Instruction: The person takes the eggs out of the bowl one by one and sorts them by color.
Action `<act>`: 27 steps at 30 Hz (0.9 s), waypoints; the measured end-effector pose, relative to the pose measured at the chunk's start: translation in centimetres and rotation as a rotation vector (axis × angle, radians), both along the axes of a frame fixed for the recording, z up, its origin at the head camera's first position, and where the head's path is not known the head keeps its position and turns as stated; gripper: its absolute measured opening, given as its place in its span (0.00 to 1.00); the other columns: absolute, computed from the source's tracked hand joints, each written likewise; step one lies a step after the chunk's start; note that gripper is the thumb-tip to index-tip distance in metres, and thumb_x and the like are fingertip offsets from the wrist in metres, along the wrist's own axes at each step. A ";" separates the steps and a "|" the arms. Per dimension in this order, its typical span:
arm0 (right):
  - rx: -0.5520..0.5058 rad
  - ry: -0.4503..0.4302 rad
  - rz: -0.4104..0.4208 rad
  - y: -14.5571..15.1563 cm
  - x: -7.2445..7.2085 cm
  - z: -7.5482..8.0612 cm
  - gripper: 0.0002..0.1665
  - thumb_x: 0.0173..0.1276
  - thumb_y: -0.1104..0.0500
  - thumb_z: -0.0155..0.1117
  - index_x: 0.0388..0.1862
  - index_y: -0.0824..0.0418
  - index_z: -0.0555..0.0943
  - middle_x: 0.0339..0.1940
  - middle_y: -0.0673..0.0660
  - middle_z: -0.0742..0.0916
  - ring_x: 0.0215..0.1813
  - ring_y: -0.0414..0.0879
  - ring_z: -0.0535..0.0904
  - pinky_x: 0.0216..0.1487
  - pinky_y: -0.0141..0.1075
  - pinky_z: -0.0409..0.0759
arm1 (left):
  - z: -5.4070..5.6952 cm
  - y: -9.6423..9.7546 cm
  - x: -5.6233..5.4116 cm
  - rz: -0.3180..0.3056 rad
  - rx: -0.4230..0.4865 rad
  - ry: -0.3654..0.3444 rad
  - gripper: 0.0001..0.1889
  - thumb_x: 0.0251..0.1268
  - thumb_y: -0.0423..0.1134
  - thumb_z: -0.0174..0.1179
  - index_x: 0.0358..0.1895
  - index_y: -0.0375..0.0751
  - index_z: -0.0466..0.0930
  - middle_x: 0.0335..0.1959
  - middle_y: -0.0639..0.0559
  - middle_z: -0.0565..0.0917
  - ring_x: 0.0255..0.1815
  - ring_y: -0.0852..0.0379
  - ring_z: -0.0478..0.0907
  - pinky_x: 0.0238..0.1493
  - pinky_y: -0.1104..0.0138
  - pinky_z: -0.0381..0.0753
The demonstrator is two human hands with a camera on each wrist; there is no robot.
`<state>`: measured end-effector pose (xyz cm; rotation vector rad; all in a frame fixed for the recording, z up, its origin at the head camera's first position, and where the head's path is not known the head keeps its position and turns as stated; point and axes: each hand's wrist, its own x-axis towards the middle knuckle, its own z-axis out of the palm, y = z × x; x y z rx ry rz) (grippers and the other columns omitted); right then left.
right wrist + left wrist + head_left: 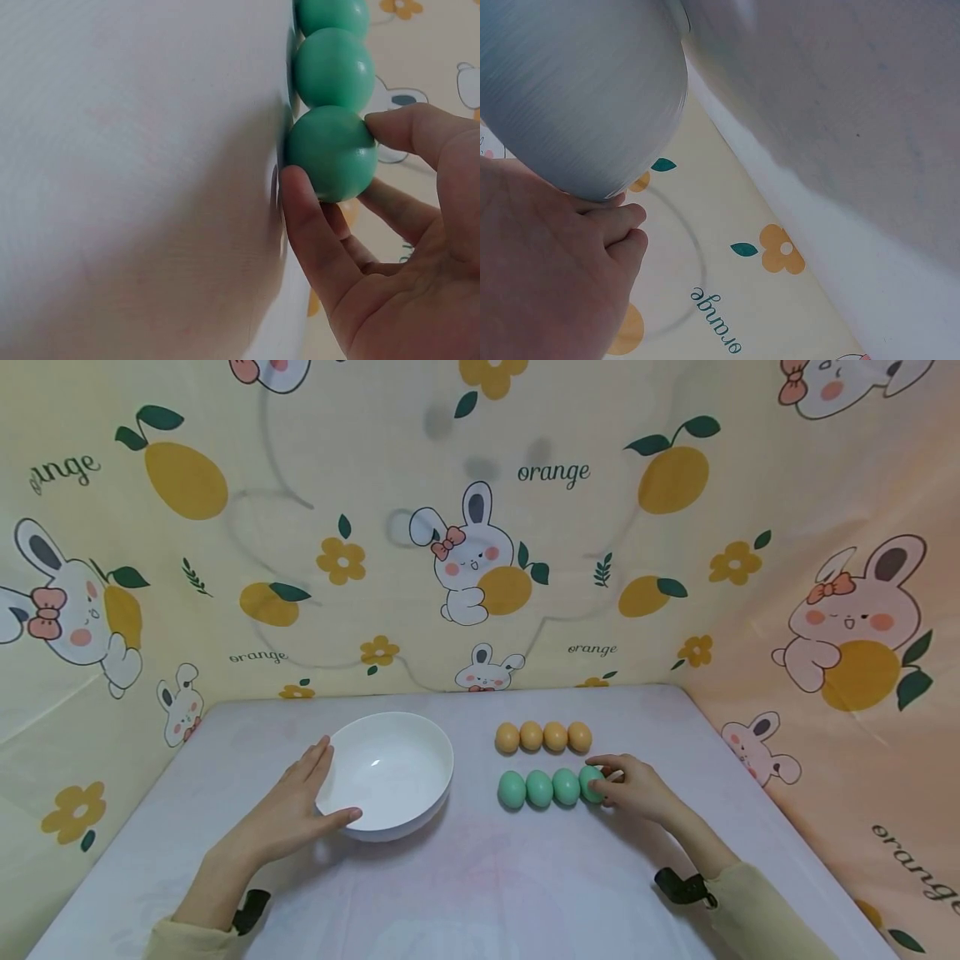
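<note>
A white bowl (386, 768) stands on the left half of the table. My left hand (292, 814) rests against its near-left side, fingers straight along the wall and thumb at the rim. In the left wrist view, the fingertips of that hand (562, 247) lie by the bowl's outer wall (592, 90). At the right end of a row of green eggs, my right hand (633, 787) pinches the last green egg (592, 783). The right wrist view shows thumb and fingers around this egg (331, 154), which sits against its neighbour (334, 69).
Behind the green row lies a row of several yellow-orange eggs (555, 736). Both rows are right of the bowl on a pale table (450, 893). A printed cloth (360, 468) with rabbits and oranges hangs behind and beside the table.
</note>
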<state>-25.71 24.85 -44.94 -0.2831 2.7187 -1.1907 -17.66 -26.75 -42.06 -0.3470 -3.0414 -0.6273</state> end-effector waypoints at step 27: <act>0.040 0.085 0.017 0.3 0.3 0.6 0.32 0.72 0.53 0.69 0.70 0.64 0.77 0.57 0.67 0.80 0.45 0.52 0.85 0.42 0.41 0.85 | -0.1 -0.2 -0.1 0.002 -0.004 0.002 0.65 0.62 0.77 0.59 0.82 0.24 0.45 0.85 0.31 0.45 0.83 0.29 0.45 0.79 0.34 0.51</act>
